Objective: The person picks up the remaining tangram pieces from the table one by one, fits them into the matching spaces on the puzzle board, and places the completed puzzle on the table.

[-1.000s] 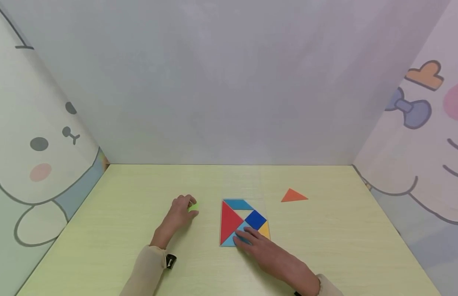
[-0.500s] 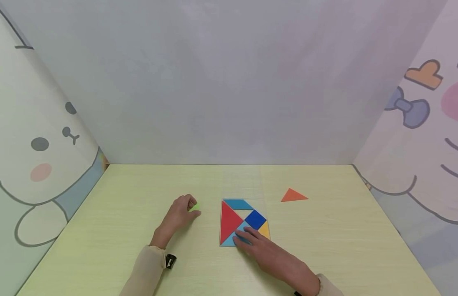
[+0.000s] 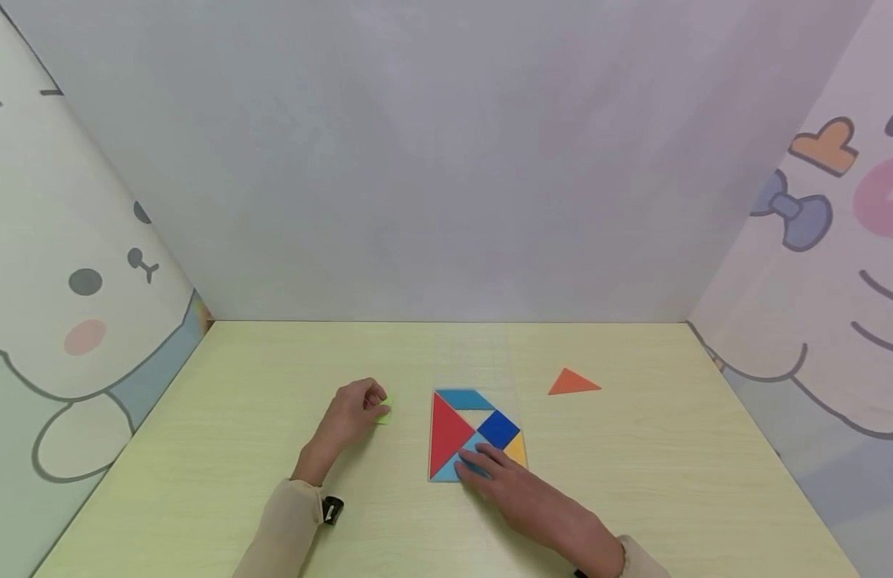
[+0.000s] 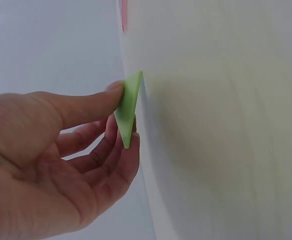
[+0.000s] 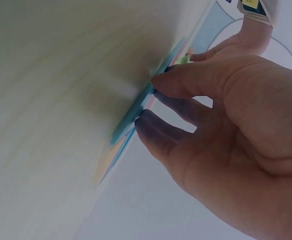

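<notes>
My left hand (image 3: 348,413) pinches a small light green triangular tangram piece (image 4: 128,107) between thumb and fingertips, left of the puzzle. In the left wrist view the piece stands tilted over the table. The fingertips of my right hand (image 3: 521,498) rest on the light blue triangle (image 3: 444,471) at the puzzle's near side, covering part of it. Around it lie a large red triangle (image 3: 448,433), a dark blue square (image 3: 499,429), a yellow piece (image 3: 517,450) partly behind the hand, and a blue parallelogram (image 3: 463,399) along the far edge. A pale gap (image 3: 475,417) shows between parallelogram and square.
An orange triangle (image 3: 572,383) lies apart on the light wood table (image 3: 670,466), to the puzzle's far right. A plain pale wall (image 3: 446,177) rises behind the table, and cartoon-printed panels (image 3: 78,241) flank both sides.
The left thumb and fingers, slightly spread half a second ago, have closed together on the green piece, which has turned and shifted slightly right. My right hand stays in place.
</notes>
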Available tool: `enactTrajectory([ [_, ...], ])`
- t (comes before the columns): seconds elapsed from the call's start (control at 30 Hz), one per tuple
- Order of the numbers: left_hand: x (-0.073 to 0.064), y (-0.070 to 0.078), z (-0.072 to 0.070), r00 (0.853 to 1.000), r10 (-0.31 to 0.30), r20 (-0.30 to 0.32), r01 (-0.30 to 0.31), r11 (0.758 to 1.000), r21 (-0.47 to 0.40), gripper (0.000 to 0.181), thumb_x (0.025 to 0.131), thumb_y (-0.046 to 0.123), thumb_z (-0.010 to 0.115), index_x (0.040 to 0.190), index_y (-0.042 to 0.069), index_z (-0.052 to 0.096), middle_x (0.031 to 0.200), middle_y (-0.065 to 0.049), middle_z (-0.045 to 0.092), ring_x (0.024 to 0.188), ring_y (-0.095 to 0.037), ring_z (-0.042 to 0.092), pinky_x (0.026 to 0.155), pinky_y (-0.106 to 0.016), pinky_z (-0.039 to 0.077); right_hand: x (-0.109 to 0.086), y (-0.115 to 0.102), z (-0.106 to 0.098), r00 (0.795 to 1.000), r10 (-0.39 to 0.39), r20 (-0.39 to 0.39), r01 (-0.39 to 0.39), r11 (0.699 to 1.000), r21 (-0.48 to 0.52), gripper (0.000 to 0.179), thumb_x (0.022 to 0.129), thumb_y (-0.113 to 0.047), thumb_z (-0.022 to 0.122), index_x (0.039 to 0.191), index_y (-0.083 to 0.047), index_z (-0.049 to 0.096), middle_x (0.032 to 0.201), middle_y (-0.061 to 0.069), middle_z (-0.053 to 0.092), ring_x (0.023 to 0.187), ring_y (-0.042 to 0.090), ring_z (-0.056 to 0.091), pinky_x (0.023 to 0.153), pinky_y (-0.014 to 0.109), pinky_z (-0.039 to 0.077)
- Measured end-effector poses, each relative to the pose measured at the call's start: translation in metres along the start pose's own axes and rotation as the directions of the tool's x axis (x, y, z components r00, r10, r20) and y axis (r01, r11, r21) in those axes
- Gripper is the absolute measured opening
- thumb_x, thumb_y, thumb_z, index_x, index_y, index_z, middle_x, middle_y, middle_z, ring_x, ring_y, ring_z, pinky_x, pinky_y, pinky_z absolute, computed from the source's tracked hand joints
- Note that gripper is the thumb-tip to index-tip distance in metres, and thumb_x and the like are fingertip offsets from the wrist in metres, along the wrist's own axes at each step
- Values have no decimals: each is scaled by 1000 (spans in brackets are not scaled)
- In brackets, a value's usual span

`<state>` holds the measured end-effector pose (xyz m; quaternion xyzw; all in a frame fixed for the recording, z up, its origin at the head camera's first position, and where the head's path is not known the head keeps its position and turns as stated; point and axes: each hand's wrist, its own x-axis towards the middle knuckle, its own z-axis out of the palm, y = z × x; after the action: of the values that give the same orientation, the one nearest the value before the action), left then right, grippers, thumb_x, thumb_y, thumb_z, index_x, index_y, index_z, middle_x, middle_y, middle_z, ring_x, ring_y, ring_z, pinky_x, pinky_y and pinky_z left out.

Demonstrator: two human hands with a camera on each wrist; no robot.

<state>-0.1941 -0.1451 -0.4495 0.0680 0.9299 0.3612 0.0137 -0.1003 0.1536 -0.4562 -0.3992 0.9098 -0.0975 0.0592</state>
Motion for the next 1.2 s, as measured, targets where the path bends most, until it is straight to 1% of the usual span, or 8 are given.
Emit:
enactTrajectory([
  [0.23, 3, -1, 3, 998, 43, -35, -43, 999, -4, 10, 90, 1, 77, 94, 2, 68, 84, -2, 64, 77, -15, 58, 73, -33, 51, -1, 1, 1, 999, -30, -33, 30, 999, -22, 55, 97, 8, 62, 149, -8, 53, 152, 9, 52, 141, 37, 45, 98, 39, 55],
  [0.33, 5, 0, 5, 997, 59, -41, -59, 998, -4, 11, 89, 2, 78, 95, 1, 69, 84, -2, 64, 77, -15, 59, 73, -34, 52, -1, 1, 0, 1000, -20, -22, 20, 1000, -11, 56, 97, 7, 63, 150, -9, 53, 153, 9, 51, 142, 36, 44, 98, 38, 55],
  [0.47, 5, 3, 7, 997, 58, -48, -59, 998, -15, 12, 88, 4, 80, 96, 2, 70, 83, -1, 65, 77, -15, 61, 74, -35, 53, 0, 0, -1, 1000, -7, -7, 7, 1000, 0, 57, 97, 5, 64, 151, -10, 52, 154, 8, 50, 143, 35, 43, 97, 37, 55],
  [0.57, 5, 6, 7, 997, 64, -52, -66, 997, -35, 12, 88, 4, 80, 96, 2, 71, 84, -1, 66, 77, -16, 62, 74, -36, 53, 0, 0, 0, 1000, -12, -12, 12, 1000, -2, 57, 97, 5, 64, 150, -10, 52, 154, 8, 51, 142, 35, 43, 97, 38, 55],
  [0.73, 5, 9, 9, 994, 98, -51, -100, 994, -50, 15, 88, 3, 80, 101, 3, 74, 84, -1, 66, 77, -16, 63, 73, -36, 54, -1, 0, -2, 1000, -11, -6, 11, 1000, 6, 55, 98, 5, 62, 151, -9, 52, 154, 8, 50, 143, 36, 43, 99, 40, 54],
  [0.9, 7, 13, 13, 992, 123, -38, -125, 991, -50, 20, 88, 2, 79, 107, 3, 76, 84, -1, 67, 76, -16, 62, 73, -35, 54, 0, 0, -1, 1000, -3, 7, 3, 1000, 26, 57, 98, 5, 62, 151, -10, 52, 155, 8, 49, 143, 36, 42, 97, 40, 56],
  [1.07, 8, 18, 15, 992, 127, -23, -128, 990, -56, 19, 89, 2, 79, 107, 4, 76, 86, -1, 68, 74, -15, 61, 71, -33, 53, 1, 2, 2, 1000, -5, 3, 5, 1000, 13, 57, 97, 5, 63, 151, -11, 52, 154, 8, 50, 142, 37, 43, 95, 40, 56],
  [1.2, 9, 21, 18, 991, 134, -24, -135, 989, -66, 17, 89, 2, 78, 105, 5, 76, 86, -1, 68, 72, -15, 61, 70, -33, 52, 1, 2, 2, 1000, 5, 10, -5, 1000, 5, 58, 97, 3, 64, 152, -12, 51, 155, 7, 49, 143, 36, 42, 96, 38, 56],
])
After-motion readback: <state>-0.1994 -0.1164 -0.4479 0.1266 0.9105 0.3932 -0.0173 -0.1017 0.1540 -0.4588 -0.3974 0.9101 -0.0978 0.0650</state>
